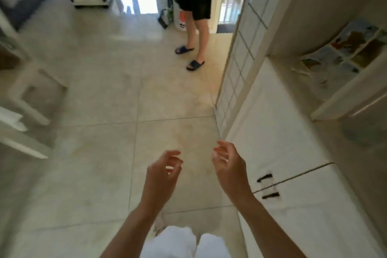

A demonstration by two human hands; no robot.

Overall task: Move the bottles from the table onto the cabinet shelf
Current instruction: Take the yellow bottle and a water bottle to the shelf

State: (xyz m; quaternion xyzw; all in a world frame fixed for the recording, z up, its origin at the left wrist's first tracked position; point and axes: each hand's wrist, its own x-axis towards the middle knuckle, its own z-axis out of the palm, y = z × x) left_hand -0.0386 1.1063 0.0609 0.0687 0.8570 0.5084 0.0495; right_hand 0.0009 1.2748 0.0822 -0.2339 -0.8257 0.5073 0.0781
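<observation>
Both hands empty, held out at waist height: left hand (162,170) and right hand (228,163) with fingers (219,148) loosely curled, likely between carries. Cabinet (282,132) just right of them. No bottles visible; table edge blurred far left.

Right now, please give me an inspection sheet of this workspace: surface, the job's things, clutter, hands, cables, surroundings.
Surface: pale tiled floor; no table top clearly in view.
Job's things: no bottles seen; white cabinet on the right, doors closed, two dark handles.
Clutter: colourful picture sheet on the ledge above the cabinet; blurred items on the floor at the back.
Hands: left hand and right hand both empty, fingers loosely curled.
Cables: nothing seen.
Surroundings: a second person in dark shorts and sandals ahead; white chair legs on the left.
</observation>
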